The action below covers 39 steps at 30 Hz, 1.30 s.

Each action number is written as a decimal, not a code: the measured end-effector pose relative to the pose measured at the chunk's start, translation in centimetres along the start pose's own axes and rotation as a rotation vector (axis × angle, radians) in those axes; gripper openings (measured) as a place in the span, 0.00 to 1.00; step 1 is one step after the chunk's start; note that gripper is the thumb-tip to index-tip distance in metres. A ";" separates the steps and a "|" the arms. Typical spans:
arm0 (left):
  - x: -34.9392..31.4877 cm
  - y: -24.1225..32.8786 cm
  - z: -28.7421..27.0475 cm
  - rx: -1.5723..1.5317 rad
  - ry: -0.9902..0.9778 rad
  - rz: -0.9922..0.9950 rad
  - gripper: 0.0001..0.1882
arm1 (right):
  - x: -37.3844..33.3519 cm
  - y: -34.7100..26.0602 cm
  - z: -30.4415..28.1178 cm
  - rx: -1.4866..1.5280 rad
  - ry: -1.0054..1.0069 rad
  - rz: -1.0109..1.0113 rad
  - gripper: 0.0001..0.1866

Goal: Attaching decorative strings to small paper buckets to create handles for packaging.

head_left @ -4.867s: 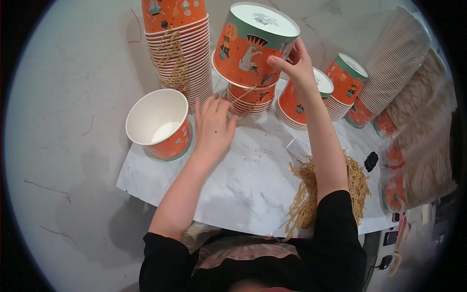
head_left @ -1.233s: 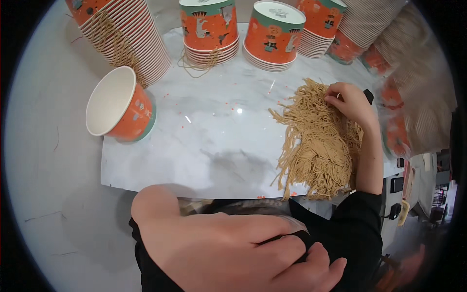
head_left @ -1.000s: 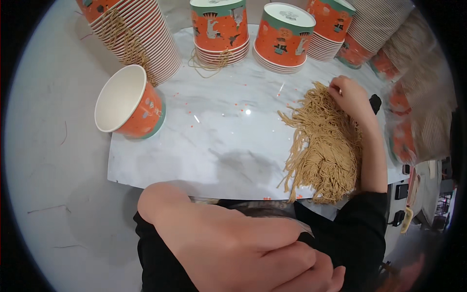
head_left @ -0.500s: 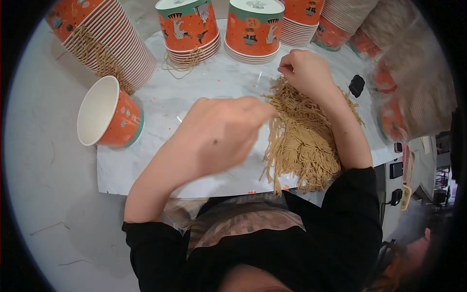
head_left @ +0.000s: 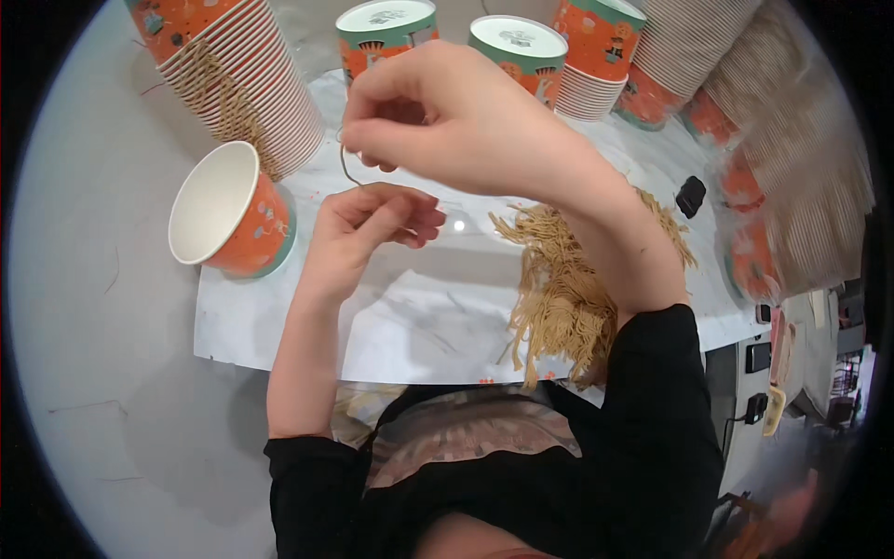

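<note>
A short piece of thin tan cord [head_left: 347,168] runs between my two hands above the table. My right hand [head_left: 433,116] is higher, reaching across to the left, its thumb and forefinger pinching the upper end of the cord. Just below it, my left hand [head_left: 368,228] is curled with the thumb against the fingers, and the cord's lower part passes into it. A heap of tan cords [head_left: 563,298] lies on the right of the table, partly hidden under my right forearm. To the left, an orange and green paper bucket [head_left: 247,224] lies tilted, its white inside showing.
A tall leaning stack of nested paper buckets [head_left: 270,112], with cords draped on it, rises at the back left. Upturned buckets [head_left: 517,42] line the back. Plastic-wrapped stacks [head_left: 792,186] fill the right side, near a small black object [head_left: 690,197] on the white table [head_left: 419,345].
My right hand has left the cord heap and swung left, now pinching a cord. My left hand has drawn back left below it and joined onto the cord. The view has shifted slightly.
</note>
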<state>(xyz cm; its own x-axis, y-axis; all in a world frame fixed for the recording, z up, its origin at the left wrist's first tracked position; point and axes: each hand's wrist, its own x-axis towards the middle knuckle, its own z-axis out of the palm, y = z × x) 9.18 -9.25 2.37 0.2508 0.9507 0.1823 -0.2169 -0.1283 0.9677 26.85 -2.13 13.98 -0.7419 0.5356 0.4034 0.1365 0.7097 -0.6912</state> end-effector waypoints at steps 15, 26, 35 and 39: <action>-0.9 1.0 -1.9 -0.118 0.283 -0.025 0.16 | -0.5 4.9 -1.6 -0.049 -0.247 0.217 0.08; -0.6 -0.8 -1.5 0.236 0.382 -0.128 0.05 | -1.9 7.6 6.4 0.222 -0.322 0.274 0.22; -0.6 -0.2 -1.7 0.331 0.455 -0.180 0.05 | -1.1 9.2 6.2 0.330 -0.200 0.300 0.09; -0.4 -0.1 -1.1 0.294 0.494 -0.090 0.05 | -1.0 9.4 5.9 0.458 -0.157 0.223 0.07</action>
<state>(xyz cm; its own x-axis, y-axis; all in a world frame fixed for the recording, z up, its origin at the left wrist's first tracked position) 8.04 -9.33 2.00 -0.2291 0.9714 0.0625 0.0737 -0.0467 0.9962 25.03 1.30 3.51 -0.8216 0.5509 0.1465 0.0273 0.2947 -0.9552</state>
